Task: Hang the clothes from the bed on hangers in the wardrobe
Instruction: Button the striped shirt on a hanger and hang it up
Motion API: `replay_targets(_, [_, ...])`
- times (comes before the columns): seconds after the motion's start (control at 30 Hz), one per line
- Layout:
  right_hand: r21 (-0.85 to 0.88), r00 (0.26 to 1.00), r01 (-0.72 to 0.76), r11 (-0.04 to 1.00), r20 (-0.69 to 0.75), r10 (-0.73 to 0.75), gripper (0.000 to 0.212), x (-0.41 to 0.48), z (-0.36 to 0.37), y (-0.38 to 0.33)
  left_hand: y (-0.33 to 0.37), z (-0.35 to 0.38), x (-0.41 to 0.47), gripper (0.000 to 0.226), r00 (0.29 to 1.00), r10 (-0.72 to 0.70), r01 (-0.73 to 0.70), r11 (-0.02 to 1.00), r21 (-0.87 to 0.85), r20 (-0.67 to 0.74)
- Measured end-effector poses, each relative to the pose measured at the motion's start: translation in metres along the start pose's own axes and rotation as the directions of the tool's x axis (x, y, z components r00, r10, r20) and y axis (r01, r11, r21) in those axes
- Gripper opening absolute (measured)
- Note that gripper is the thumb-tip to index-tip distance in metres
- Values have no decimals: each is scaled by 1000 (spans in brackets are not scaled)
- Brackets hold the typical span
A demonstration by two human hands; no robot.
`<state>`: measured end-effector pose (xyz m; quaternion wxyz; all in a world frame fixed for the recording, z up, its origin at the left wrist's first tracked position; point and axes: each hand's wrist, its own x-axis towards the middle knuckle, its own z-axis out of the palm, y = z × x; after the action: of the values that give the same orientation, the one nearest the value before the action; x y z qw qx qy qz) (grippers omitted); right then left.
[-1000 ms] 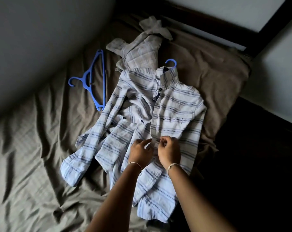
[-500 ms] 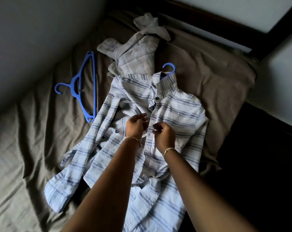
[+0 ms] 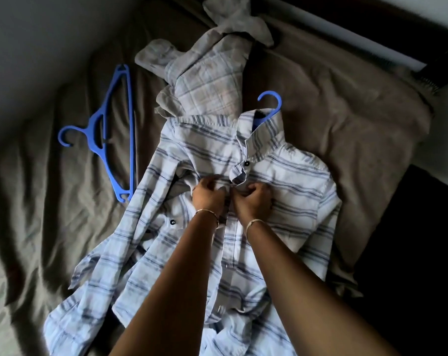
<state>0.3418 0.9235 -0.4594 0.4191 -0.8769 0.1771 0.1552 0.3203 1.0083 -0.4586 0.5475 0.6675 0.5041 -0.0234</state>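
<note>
Both of our grips meet at the chest of the striped shirt, which lies front up on the bed. Our left grip is closed on the front edge of the cloth on its side, fingers curled into the fabric. Our right grip, just beside it, is pinched on the opposite edge, a little below the dark collar button. We cannot tell whether a button sits between the fingers. A thin bracelet circles each of our wrists. The hook of a blue hanger sticks out of the shirt's collar, its body hidden inside. Beyond the collar a crumpled plaid shirt lies on the sheet, its lower edge touching the striped one. A second blue hanger lies flat to the left, just beside the striped sleeve. The shirt's right shoulder rests on a brown pillow.
</note>
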Motion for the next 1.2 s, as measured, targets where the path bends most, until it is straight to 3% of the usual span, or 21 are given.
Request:
replay_targets(0.07, [-66,1000,2,998,-22,-3,39,3,4,2,-3,2,3,29,998,40,-42,999,28,50])
replay_targets(0.17, [-90,999,3,996,-49,-7,42,4,10,3,-16,9,11,19,999,-14,12,999,41,33])
replay_targets(0.23, [-28,997,12,1000,-77,-14,39,5,12,7,-5,9,2,8,999,-51,49,995,81,19])
replay_targets(0.43, [191,994,79,978,-89,-63,18,4,13,36,2,24,-11,15,990,-117,131,967,220,-74])
replay_targets(0.53, [318,998,42,947,-52,-27,7,4,9,41,-1,30,-14,31,990,21,31,930,367,-139])
replay_targets(0.6, [477,998,-67,876,30,60,21,7,2,39,-5,31,-15,34,968,176,-88,904,419,-177])
replay_targets(0.73, [644,964,-253,722,230,132,27,12,-12,40,-10,35,-8,25,916,393,-303,803,513,-75])
replay_targets(0.93, [722,923,-351,596,374,91,15,14,-23,44,-17,29,-5,28,902,432,-342,723,600,-6])
replay_targets(1.2, [742,908,-377,555,414,65,26,20,-15,50,-2,36,-2,27,886,453,-395,620,678,102])
